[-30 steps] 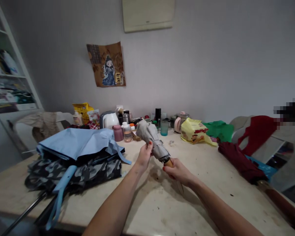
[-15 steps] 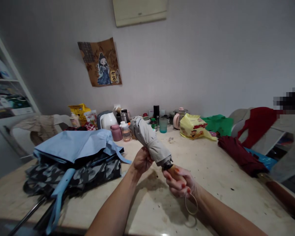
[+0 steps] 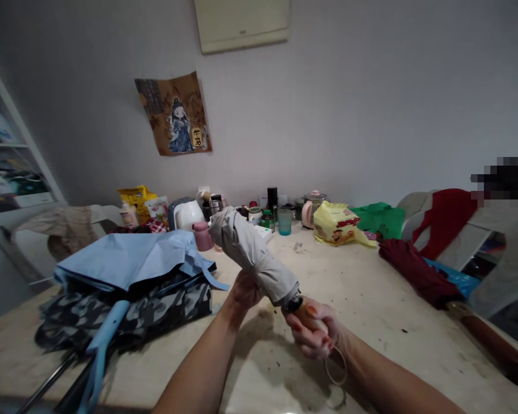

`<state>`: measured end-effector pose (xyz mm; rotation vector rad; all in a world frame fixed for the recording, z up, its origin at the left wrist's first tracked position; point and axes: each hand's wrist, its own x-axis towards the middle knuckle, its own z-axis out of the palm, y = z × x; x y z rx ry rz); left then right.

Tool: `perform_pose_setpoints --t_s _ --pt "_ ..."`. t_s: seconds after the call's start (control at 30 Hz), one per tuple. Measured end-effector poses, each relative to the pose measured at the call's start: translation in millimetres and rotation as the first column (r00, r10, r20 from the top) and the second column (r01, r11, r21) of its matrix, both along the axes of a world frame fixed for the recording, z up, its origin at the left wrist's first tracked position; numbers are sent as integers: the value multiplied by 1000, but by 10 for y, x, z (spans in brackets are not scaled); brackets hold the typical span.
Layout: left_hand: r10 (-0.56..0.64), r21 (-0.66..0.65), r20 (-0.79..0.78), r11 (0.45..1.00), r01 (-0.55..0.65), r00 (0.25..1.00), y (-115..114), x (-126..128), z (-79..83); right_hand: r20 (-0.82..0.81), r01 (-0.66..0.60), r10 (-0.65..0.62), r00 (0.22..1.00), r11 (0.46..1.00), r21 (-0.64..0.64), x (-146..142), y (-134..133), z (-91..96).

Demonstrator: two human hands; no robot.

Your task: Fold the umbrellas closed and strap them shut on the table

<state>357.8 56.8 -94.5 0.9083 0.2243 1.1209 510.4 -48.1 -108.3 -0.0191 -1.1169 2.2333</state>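
I hold a folded grey umbrella (image 3: 250, 253) over the beige table (image 3: 371, 310), its tip pointing up and away to the left. My left hand (image 3: 245, 287) is closed round the lower part of its rolled canopy. My right hand (image 3: 315, 332) grips the wooden handle, and a thin wrist loop (image 3: 335, 368) hangs below that hand.
A light blue umbrella (image 3: 125, 259) lies on a dark patterned one (image 3: 125, 313) at the left. A dark red umbrella (image 3: 418, 276) lies at the right. Kettle (image 3: 185, 214), cups, bottles and a yellow packet (image 3: 339, 223) line the wall. A shelf (image 3: 8, 167) stands far left.
The grey umbrella has come nearer to me and lower, tilting more to the left. My right hand has shifted down the handle, and the wrist loop now hangs free.
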Motion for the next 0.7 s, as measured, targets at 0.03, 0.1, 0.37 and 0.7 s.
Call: perform_pose_setpoints --t_s 0.03,0.1,0.37,0.7 --pt "8 4 5 1000 -8 1000 -12 8 8 30 42 -42 999 999 15 -12 -21 18" --pt "33 -2 20 999 -33 999 -25 31 32 67 106 -110 992 992 66 -25 -53 64" --pt "201 -24 47 980 -200 979 62 -53 287 433 525 -899 57 396 753 277 165 371" --pt "-162 56 94 986 157 982 -162 -121 404 383 827 -908 -168 81 557 629 239 577"
